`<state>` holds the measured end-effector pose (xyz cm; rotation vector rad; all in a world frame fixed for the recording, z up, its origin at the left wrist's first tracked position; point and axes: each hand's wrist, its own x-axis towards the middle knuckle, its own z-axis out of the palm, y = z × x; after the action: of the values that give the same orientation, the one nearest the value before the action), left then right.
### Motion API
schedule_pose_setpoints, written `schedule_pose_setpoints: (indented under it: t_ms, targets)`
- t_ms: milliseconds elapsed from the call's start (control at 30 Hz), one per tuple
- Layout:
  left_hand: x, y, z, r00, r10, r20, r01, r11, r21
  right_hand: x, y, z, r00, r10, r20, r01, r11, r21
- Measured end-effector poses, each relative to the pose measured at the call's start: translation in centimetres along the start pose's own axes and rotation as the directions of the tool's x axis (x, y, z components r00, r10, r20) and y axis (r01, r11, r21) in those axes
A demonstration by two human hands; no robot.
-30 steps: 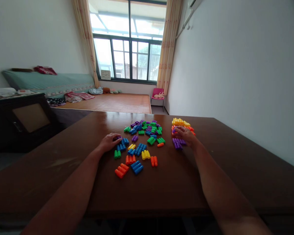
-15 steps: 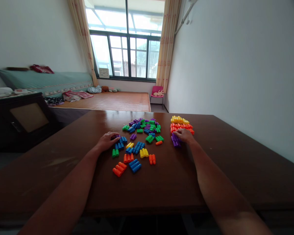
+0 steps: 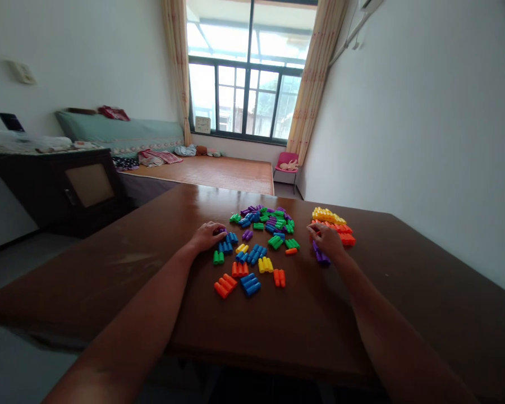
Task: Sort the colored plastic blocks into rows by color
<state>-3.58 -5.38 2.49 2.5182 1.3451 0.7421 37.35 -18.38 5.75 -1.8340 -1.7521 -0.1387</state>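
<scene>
My left hand (image 3: 207,236) rests at the left of the scattered plastic blocks, its fingers curled on a purple block (image 3: 222,230) that is partly hidden. Just beside those fingers lie blue tube-shaped blocks (image 3: 226,247) and a green block (image 3: 218,257). Over at the right, my right hand (image 3: 327,239) hovers above a group of purple blocks (image 3: 321,256), partly covering them. Its fingers are somewhat apart, and I see nothing in them. Behind it are rows of orange blocks (image 3: 345,238) and yellow blocks (image 3: 328,215).
A mixed pile of green, purple and blue blocks (image 3: 273,219) lies mid-table. Nearer me are loose orange blocks (image 3: 225,285), blue blocks (image 3: 250,284) and yellow blocks (image 3: 265,265). Beyond the brown table (image 3: 303,331) stand a bed (image 3: 235,171), a pink chair (image 3: 287,161) and a dark cabinet (image 3: 59,185).
The view has swung left, so everything sits further right in it. My right hand has come off the purple blocks' far end, its fingers loosened. The left hand stays at the purple block.
</scene>
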Motion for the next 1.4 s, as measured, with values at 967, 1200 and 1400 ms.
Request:
schedule_pose_setpoints:
  t_ms: [967, 1200, 1400]
  targets:
    - [0.3, 0.1, 0.1, 0.999, 0.000, 0.032, 0.000, 1.000, -0.004, 1.1, 4.6, -2.5, 0.926, 0.349, 0.145, -0.375, 0.802, 0.465]
    - [0.1, 0.4, -0.3, 0.999, -0.020, 0.047, 0.021, 1.000, -0.020, -1.2, 8.7, -2.8, 0.858, 0.445, 0.257, -0.514, 0.737, 0.439]
    - [0.0, 0.5, -0.5, 0.999, -0.019, 0.046, 0.021, 0.999, -0.044, -1.0, 8.5, -2.4, 0.880, 0.367, 0.302, -0.448, 0.853, 0.269]
